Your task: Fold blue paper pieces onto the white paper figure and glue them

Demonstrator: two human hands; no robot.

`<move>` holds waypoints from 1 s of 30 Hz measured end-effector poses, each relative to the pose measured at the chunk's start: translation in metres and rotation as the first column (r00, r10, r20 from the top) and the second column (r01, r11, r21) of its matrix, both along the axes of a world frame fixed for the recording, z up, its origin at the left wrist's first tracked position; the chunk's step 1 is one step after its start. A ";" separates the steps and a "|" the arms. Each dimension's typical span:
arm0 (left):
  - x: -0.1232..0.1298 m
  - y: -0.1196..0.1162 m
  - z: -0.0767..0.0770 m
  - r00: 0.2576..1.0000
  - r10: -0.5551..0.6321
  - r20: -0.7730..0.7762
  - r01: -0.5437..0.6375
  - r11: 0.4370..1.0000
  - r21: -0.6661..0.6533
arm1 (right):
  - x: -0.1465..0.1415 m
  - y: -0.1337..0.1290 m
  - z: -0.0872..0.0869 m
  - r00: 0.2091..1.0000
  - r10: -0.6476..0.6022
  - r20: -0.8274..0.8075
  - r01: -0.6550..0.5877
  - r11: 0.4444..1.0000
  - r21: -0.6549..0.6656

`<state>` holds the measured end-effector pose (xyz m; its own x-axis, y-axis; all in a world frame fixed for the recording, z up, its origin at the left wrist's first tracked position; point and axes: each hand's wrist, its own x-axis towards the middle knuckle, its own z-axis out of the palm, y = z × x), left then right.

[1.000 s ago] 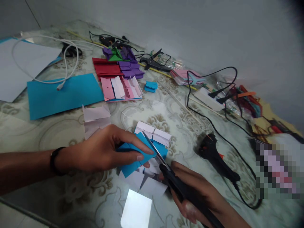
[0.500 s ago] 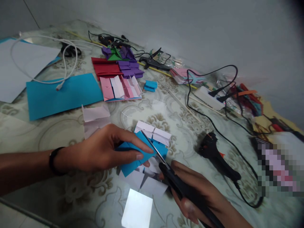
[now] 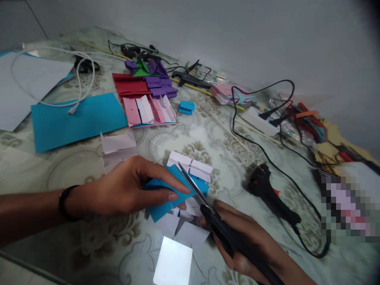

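My left hand [image 3: 130, 190] pinches a folded piece of blue paper [image 3: 160, 206] between thumb and fingers. In my right hand [image 3: 240, 233] is a pair of black-handled scissors [image 3: 219, 225], its fingers wrapped round the handles. The blades lie along the right edge of the blue paper, close to my left fingertips. Underneath, partly hidden by both hands, are folded white paper pieces [image 3: 191, 231] with some blue among them. A white folded strip [image 3: 200, 168] shows just beyond the blades.
A black glue gun [image 3: 273, 194] with its cord lies to the right. Blue sheet [image 3: 77, 122] and white cable [image 3: 89, 95] are at the left. Red [image 3: 130, 85], purple [image 3: 160, 87] and pink [image 3: 150, 113] folded papers sit farther back, before a white power strip [image 3: 259, 120].
The scissor blades have parted slightly at the blue paper's edge. My left hand keeps its pinch; the whole view has shifted a little.
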<state>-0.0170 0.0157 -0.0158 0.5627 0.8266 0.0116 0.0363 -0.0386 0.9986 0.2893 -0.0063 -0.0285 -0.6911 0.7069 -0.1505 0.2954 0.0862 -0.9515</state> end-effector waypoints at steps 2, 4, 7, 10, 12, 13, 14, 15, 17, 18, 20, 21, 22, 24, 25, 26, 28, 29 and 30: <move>0.000 0.000 0.000 1.000 -0.017 0.023 0.017 1.000 -0.005 | 0.001 -0.001 0.000 1.000 0.005 -0.010 -0.005 1.000 -0.010; 0.000 0.000 0.000 0.999 -0.030 0.034 0.030 1.000 -0.010 | 0.002 -0.001 0.000 1.000 0.010 -0.016 -0.010 1.000 0.001; 0.000 0.000 0.001 0.999 -0.037 0.029 0.037 0.999 -0.003 | 0.003 -0.001 -0.001 1.000 0.012 -0.003 -0.012 1.000 0.026; 0.000 0.000 0.001 0.999 -0.047 0.009 0.047 0.999 0.001 | 0.003 -0.001 -0.003 1.000 0.014 0.003 -0.014 1.000 0.000; 0.000 0.000 0.002 0.998 -0.062 -0.004 0.062 0.998 0.011 | 0.002 -0.001 -0.004 1.000 0.008 -0.012 -0.009 1.000 -0.028; 0.000 0.000 0.002 0.998 -0.067 -0.008 0.067 0.998 0.018 | 0.002 -0.002 -0.004 1.000 0.001 -0.019 -0.002 0.999 -0.037; 0.000 0.000 0.003 0.997 -0.072 -0.015 0.072 0.997 0.023 | 0.002 -0.002 -0.004 1.000 -0.007 -0.022 0.007 0.999 -0.043; 0.000 0.000 0.003 0.997 -0.074 -0.020 0.075 0.997 0.026 | 0.002 -0.002 -0.004 1.000 -0.014 -0.021 0.013 0.999 -0.046; 0.000 0.000 0.004 0.997 -0.078 -0.028 0.078 0.997 0.024 | 0.002 -0.003 -0.004 1.000 -0.019 -0.009 0.019 0.999 -0.047; 0.000 0.000 0.004 0.996 -0.079 -0.029 0.080 0.997 0.023 | 0.002 -0.003 -0.004 1.000 -0.016 -0.004 0.016 0.999 -0.045; 0.000 0.000 0.004 0.996 -0.077 -0.034 0.078 0.997 0.021 | 0.002 -0.003 -0.004 1.000 -0.012 -0.003 0.012 0.999 -0.039; 0.000 0.000 0.003 0.996 -0.076 -0.037 0.077 0.997 0.021 | 0.002 -0.003 -0.004 1.000 -0.013 -0.004 0.013 0.999 -0.038; 0.000 0.000 0.003 0.996 -0.079 -0.039 0.080 0.997 0.022 | 0.001 -0.003 -0.004 1.000 -0.015 -0.004 0.015 0.999 -0.039; 0.001 0.000 0.002 0.996 -0.088 -0.029 0.088 0.996 0.024 | 0.001 -0.003 -0.004 1.000 -0.013 -0.005 0.012 0.999 -0.044; 0.001 0.000 0.002 0.995 -0.093 -0.022 0.094 0.995 0.025 | 0.000 -0.003 -0.004 1.000 -0.009 -0.007 0.009 0.999 -0.045; 0.001 0.000 0.002 0.995 -0.098 -0.016 0.099 0.995 0.025 | 0.000 -0.002 -0.004 1.000 -0.004 -0.006 0.004 0.999 -0.044; 0.001 0.000 0.001 0.995 -0.101 -0.009 0.101 0.995 0.027 | -0.002 -0.002 -0.002 1.000 -0.003 -0.003 0.003 0.999 -0.034; 0.001 0.000 0.001 0.995 -0.099 -0.010 0.099 0.995 0.028 | -0.002 -0.002 -0.001 1.000 -0.008 0.001 0.008 1.000 -0.030; 0.001 0.000 0.001 0.995 -0.097 -0.014 0.097 0.995 0.030 | -0.003 -0.003 -0.001 1.000 -0.015 0.006 0.015 1.000 -0.028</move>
<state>-0.0162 0.0161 -0.0150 0.6407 0.7673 0.0284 0.0431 -0.0728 0.9964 0.2868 -0.0090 -0.0293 -0.6798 0.7125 -0.1739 0.3018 0.0556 -0.9518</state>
